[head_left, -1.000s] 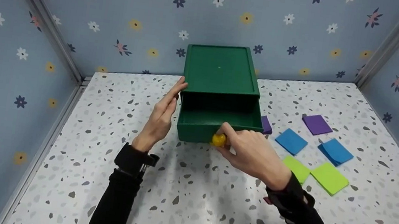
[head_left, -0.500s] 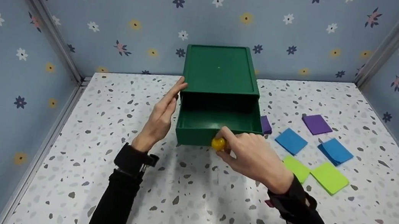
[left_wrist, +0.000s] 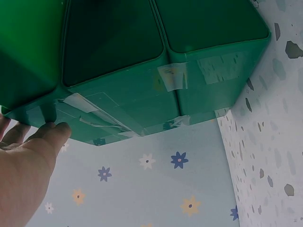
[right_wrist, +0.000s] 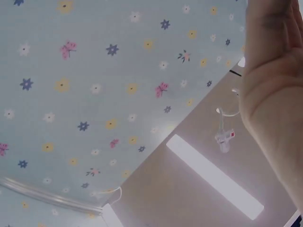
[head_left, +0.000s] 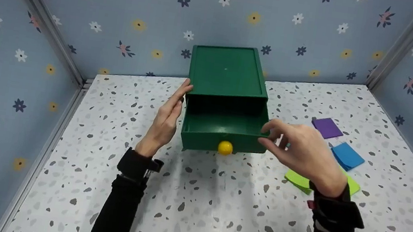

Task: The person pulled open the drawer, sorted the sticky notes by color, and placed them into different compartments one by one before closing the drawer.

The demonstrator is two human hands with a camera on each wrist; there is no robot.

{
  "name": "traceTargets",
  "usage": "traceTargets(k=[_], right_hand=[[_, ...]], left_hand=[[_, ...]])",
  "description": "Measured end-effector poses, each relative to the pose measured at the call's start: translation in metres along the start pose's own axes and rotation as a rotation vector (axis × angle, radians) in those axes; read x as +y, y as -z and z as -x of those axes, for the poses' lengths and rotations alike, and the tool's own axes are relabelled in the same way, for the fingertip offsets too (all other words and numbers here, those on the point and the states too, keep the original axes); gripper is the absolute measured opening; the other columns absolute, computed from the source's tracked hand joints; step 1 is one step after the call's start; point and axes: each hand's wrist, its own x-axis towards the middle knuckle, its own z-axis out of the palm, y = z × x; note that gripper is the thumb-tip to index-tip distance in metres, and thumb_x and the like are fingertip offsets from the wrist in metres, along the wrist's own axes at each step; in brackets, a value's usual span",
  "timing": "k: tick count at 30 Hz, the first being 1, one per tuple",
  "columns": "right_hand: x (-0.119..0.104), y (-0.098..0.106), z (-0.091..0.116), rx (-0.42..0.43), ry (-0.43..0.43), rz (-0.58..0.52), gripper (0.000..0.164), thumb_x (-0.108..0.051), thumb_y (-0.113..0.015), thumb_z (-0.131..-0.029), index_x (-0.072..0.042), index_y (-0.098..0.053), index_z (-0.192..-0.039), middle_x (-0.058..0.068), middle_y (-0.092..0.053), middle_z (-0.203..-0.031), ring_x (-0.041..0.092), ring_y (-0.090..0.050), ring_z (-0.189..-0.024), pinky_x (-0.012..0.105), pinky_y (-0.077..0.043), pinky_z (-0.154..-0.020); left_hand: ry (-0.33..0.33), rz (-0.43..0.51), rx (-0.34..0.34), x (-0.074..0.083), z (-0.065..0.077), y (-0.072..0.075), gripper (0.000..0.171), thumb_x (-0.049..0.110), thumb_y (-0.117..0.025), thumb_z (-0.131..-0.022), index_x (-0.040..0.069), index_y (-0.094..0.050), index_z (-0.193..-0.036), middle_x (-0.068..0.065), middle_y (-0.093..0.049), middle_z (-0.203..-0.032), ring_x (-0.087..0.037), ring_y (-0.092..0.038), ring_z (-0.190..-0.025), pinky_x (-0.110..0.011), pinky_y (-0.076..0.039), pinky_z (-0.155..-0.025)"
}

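A green drawer box stands at the back of the table with its drawer pulled out. The part of the drawer's inside that shows is bare. A round yellow knob sits on the drawer front. My left hand lies against the box's left side, fingers stretched along it; the left wrist view shows the fingertips on the green plastic near clear tape. My right hand, fingers loosely bent and holding nothing, hovers by the drawer's right front corner. In the right wrist view that hand shows only partly.
Flat folded squares lie to the right on the speckled table: a purple one, a blue one and lime-green ones, some behind my right hand. A flowered wall rises behind the box, with side walls left and right.
The drawer came a little further out, pulled by its knob. My right hand then let go of the knob and moved right and slightly up. The left hand stayed put.
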Motion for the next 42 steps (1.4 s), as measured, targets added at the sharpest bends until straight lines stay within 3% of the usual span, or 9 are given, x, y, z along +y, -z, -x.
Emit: traceTargets(k=[10, 16, 21, 29, 35, 42], right_hand=[[0.035, 0.019, 0.004, 0.104, -0.106, -0.047, 0.011, -0.021, -0.067, -0.088, -0.015, -0.066, -0.096, -0.003, -0.071, -0.076, 0.004, -0.057, -0.056, 0.015, -0.044, -0.053], [0.063, 0.013, -0.002, 0.106, -0.162, -0.097, 0.012, -0.023, -0.065, -0.090, -0.012, -0.066, -0.094, 0.003, -0.072, -0.074, 0.007, -0.056, -0.051, 0.014, -0.043, -0.049], [0.082, 0.004, -0.008, 0.067, -0.224, -0.138, 0.014, -0.024, -0.064, -0.090, -0.010, -0.066, -0.095, 0.007, -0.072, -0.077, 0.017, -0.061, -0.050, 0.016, -0.044, -0.047], [0.107, -0.015, -0.017, 0.011, -0.336, -0.156, 0.019, -0.028, -0.063, -0.091, -0.011, -0.064, -0.100, 0.011, -0.072, -0.089, 0.007, -0.058, -0.053, 0.019, -0.044, -0.050], [0.129, -0.039, -0.023, -0.034, -0.418, -0.131, 0.023, -0.028, -0.062, -0.091, -0.014, -0.061, -0.108, 0.007, -0.067, -0.101, 0.018, -0.059, -0.071, 0.030, -0.046, -0.067], [0.153, -0.071, -0.030, -0.137, -0.447, -0.132, 0.037, -0.024, -0.066, -0.088, -0.007, -0.058, -0.120, 0.015, -0.060, -0.118, 0.029, -0.060, -0.092, 0.043, -0.050, -0.078]], left_hand=[[-0.014, -0.010, 0.001, 0.001, 0.000, 0.000, 0.044, 0.001, -0.025, -0.102, -0.003, -0.029, -0.146, -0.018, -0.018, -0.157, -0.023, -0.016, -0.147, -0.036, -0.020, -0.120], [-0.020, 0.001, 0.007, -0.018, -0.002, -0.001, 0.044, 0.006, -0.026, -0.103, 0.003, -0.029, -0.148, -0.010, -0.018, -0.159, -0.018, -0.016, -0.147, -0.033, -0.019, -0.120], [-0.030, -0.019, 0.011, -0.034, -0.002, -0.001, 0.044, 0.012, -0.027, -0.104, 0.013, -0.030, -0.149, -0.001, -0.019, -0.159, -0.012, -0.016, -0.147, -0.032, -0.019, -0.120], [-0.052, -0.018, 0.011, -0.035, -0.002, 0.000, 0.044, 0.017, -0.027, -0.105, 0.018, -0.030, -0.149, 0.003, -0.019, -0.159, -0.010, -0.017, -0.147, -0.033, -0.019, -0.120], [-0.056, -0.017, 0.012, -0.035, -0.002, 0.000, 0.044, 0.014, -0.026, -0.105, 0.018, -0.031, -0.148, 0.004, -0.019, -0.159, -0.007, -0.017, -0.146, -0.029, -0.019, -0.120], [-0.064, -0.008, 0.015, -0.036, -0.002, -0.001, 0.044, 0.012, -0.027, -0.104, 0.016, -0.031, -0.148, 0.003, -0.020, -0.159, -0.010, -0.017, -0.147, -0.029, -0.019, -0.120]])
